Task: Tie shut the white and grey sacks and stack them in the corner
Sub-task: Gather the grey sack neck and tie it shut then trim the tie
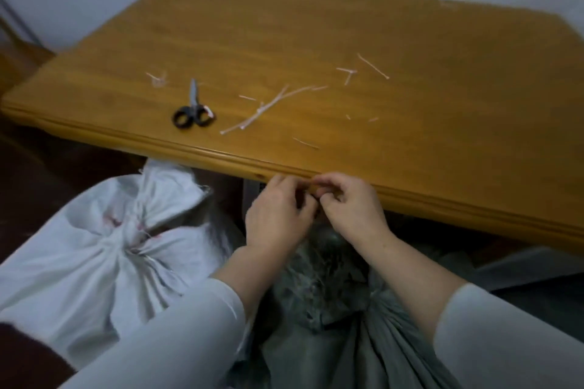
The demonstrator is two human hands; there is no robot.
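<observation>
A white sack [94, 249] stands at the lower left, its neck bunched and bound with a tie. Right of it a grey sack [335, 341] stands in front of me, its mouth gathered into a twisted neck. My left hand [278, 215] and my right hand [350, 205] meet above that neck, just below the table's front edge. Their fingertips pinch together around something small that I cannot make out. The top of the grey neck is hidden behind my hands.
A wooden table [410, 41] fills the upper half. Black-handled scissors [193, 112] lie near its front edge, with a long white tie [262, 110] and several short cut pieces scattered to the right. Dark floor lies at the left, a white wall behind.
</observation>
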